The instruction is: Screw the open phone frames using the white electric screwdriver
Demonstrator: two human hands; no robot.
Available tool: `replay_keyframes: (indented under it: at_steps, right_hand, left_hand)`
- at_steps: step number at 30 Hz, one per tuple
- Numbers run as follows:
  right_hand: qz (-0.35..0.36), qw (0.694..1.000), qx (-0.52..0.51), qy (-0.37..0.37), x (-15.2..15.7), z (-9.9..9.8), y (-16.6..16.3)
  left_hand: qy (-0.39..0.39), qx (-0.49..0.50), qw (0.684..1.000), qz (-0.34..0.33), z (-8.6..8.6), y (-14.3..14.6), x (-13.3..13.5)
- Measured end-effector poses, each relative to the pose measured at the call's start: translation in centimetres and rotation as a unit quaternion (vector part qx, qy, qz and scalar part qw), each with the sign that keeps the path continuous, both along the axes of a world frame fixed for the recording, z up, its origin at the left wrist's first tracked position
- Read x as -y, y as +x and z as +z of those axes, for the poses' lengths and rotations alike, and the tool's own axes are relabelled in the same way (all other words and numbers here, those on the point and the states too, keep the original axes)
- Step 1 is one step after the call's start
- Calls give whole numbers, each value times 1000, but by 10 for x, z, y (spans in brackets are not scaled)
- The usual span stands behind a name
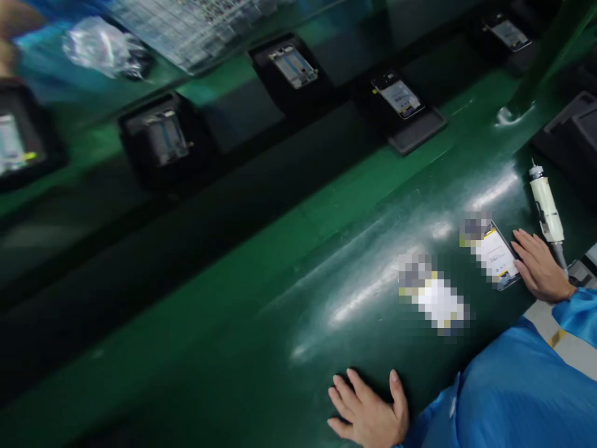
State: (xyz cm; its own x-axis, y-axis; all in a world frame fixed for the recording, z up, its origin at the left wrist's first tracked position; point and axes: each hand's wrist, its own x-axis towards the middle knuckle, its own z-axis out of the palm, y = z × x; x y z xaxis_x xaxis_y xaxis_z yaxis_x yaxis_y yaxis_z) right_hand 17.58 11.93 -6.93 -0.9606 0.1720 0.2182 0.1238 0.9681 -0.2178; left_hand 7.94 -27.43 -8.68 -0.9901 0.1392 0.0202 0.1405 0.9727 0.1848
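Note:
My left hand [370, 414] lies flat on the green bench [261, 373], its fingers spread and nothing in them. Over to the right, my right hand [541, 266] rests with fingers stretched out, beside the edge of an opened phone [498, 258] whose white battery shows. Whether the fingertips touch that phone I cannot tell. Between my hands lies a second opened phone [441, 302], partly blurred by large pixels. An electric screwdriver [547, 208], cream-coloured with its bit pointing away from me, lies just beyond my right hand.
A dark conveyor belt [224, 205] crosses the bench, carrying black trays [416, 132] with phone parts, such as one phone frame [293, 65]. Beyond it are clear plastic trays [186, 31] and a crumpled plastic bag [100, 46]. A green post [545, 68] rises at right, near stacked black trays [571, 127]. Another person's hand [16, 22] is blurred at top left.

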Motion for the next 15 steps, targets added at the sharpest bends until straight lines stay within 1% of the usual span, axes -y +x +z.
replay_keyframes:
  at_steps: [4, 6, 8, 10, 11, 12, 13, 15]
  right_hand:
    - [4, 993, -93, -68, 10, -4, 4]
    - [7, 985, -141, -102, 12, 1, 9]
    - [22, 975, -197, -101, 0, 10, 16]
    - [48, 967, -246, -45, -32, 19, 21]
    - [72, 967, -245, -8, -55, 21, 20]
    - [109, 964, -239, 32, -80, 21, 18]
    - [158, 964, -203, 64, -106, 20, 13]
    - [273, 941, -165, 113, -152, 11, -4]
  left_hand:
    - [21, -12, 1000, -4, -6, 1, 9]
    - [35, 13, 999, -15, -7, 2, 13]
    - [61, 29, 998, -15, -8, 3, 15]
    - [95, 17, 995, 2, -11, 5, 16]
    - [116, 0, 993, 11, -12, 7, 17]
    - [138, -23, 990, 19, -13, 8, 18]
    - [159, -48, 986, 22, -15, 11, 19]
    - [193, -98, 976, 17, -16, 17, 22]
